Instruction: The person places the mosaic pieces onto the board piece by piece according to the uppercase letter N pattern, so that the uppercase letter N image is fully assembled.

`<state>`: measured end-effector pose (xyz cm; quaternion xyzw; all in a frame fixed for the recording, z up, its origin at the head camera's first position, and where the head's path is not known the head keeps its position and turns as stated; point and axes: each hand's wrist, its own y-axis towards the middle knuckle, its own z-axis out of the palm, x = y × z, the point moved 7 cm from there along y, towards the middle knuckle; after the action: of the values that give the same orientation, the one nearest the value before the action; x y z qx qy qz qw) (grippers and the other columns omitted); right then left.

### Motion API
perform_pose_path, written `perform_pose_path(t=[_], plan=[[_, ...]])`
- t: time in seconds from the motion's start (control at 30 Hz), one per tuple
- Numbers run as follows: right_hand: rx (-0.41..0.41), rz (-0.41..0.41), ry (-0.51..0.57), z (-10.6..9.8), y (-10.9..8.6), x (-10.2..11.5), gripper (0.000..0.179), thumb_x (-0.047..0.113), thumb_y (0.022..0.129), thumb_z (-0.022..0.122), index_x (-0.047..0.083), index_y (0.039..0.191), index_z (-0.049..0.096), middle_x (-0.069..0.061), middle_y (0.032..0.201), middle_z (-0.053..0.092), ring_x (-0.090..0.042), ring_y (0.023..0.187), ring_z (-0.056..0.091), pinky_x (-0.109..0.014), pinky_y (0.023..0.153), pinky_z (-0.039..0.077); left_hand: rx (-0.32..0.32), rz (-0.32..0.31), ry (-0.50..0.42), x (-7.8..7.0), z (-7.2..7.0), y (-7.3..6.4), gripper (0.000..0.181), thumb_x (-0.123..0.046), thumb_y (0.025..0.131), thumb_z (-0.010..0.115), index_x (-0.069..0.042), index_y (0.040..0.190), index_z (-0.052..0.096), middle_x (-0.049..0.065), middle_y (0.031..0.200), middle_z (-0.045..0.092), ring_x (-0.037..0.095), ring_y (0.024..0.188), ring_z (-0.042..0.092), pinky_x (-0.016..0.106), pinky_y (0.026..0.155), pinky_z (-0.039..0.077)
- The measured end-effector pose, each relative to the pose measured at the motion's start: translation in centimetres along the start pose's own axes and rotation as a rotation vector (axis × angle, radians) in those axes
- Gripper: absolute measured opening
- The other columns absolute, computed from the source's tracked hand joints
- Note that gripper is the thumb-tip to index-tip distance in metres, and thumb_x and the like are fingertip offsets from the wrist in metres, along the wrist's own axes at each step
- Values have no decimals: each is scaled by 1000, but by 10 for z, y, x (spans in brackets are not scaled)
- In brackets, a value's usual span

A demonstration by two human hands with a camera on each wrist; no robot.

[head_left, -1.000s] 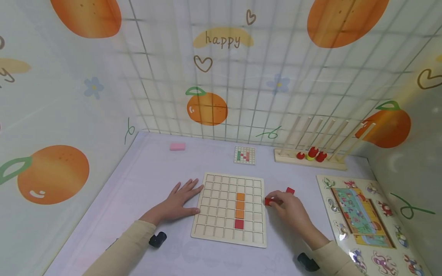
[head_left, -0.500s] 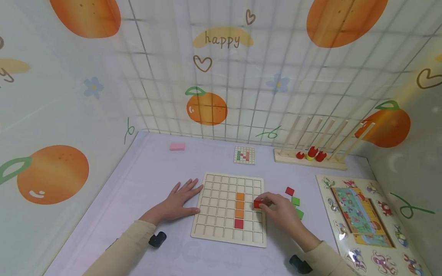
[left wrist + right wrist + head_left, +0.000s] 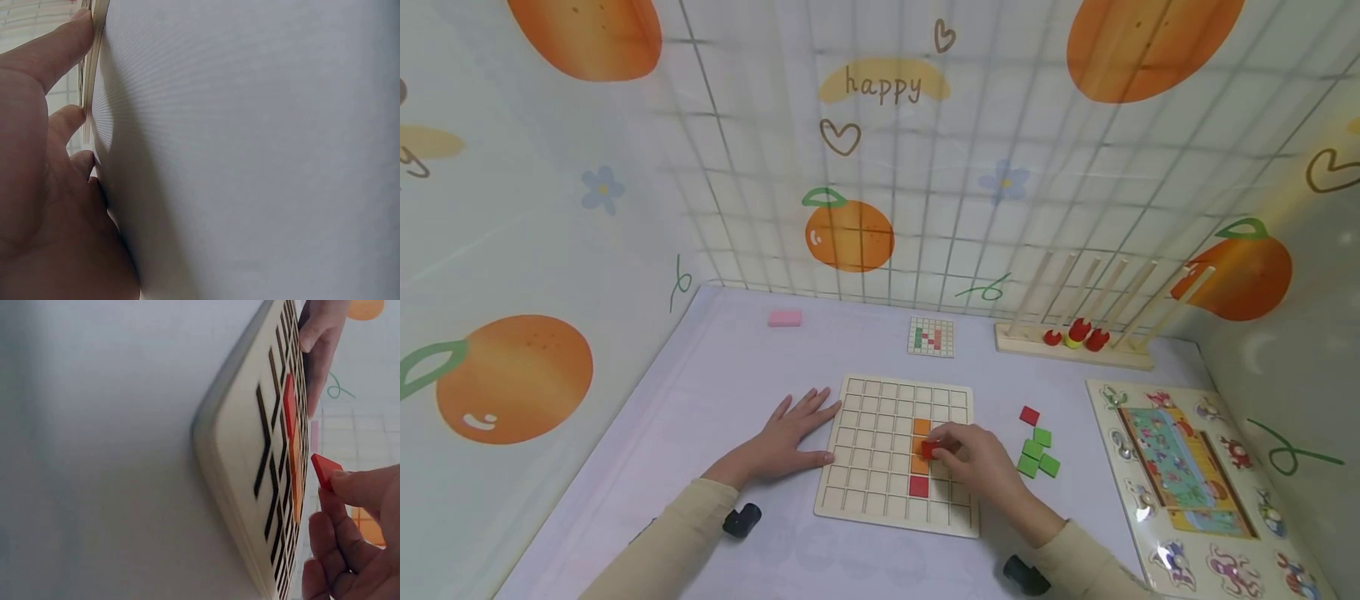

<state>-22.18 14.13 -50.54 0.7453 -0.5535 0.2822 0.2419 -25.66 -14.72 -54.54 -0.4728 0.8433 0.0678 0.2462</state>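
A wooden grid board [image 3: 872, 508] lies on the table, with a column of orange tiles [image 3: 921, 427] and one red tile [image 3: 919, 487] below them. My right hand [image 3: 981, 471] pinches another red tile [image 3: 324, 470] between thumb and fingertips, held just above the board by the orange column. In the right wrist view there is a gap between that tile and the board. My left hand [image 3: 780, 442] lies spread on the table, thumb and a fingertip touching the board's left edge. Right of the board lie several green tiles [image 3: 1032, 449] and a loose red tile [image 3: 1029, 415].
Behind the board lies a small pattern card [image 3: 931, 337]; a pink block [image 3: 786, 318] is further left. A wooden peg rack [image 3: 1075, 354] with red and yellow beads stands at the back right. An animal puzzle board [image 3: 1195, 483] takes up the right side.
My right hand has picked the red tile up from beside the board and moved left over the grid, uncovering the green tiles. The left hand has stayed still.
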Motion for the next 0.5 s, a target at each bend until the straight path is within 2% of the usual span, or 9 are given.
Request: perform_pose_path(t=[0.2, 0.5], plan=[[28, -72, -5, 12, 0, 10, 18, 14, 91, 78, 24, 106, 76, 15, 102, 72, -6, 87, 61, -27, 79, 56, 1, -2, -3, -1, -1, 0, 86, -59, 94, 64, -22, 162, 29, 6, 171, 11, 29, 157, 3, 56, 124, -5], [32, -145, -17, 22, 0, 23, 17, 12, 91, 77, 22, 105, 77, 14, 104, 73, -9, 94, 63, -28, 82, 58, 6, -7, -5, -2, -1, 0, 85, -58, 93, 65, -22, 162, 30, 6, 171, 12, 29, 157, 3, 56, 124, -5]])
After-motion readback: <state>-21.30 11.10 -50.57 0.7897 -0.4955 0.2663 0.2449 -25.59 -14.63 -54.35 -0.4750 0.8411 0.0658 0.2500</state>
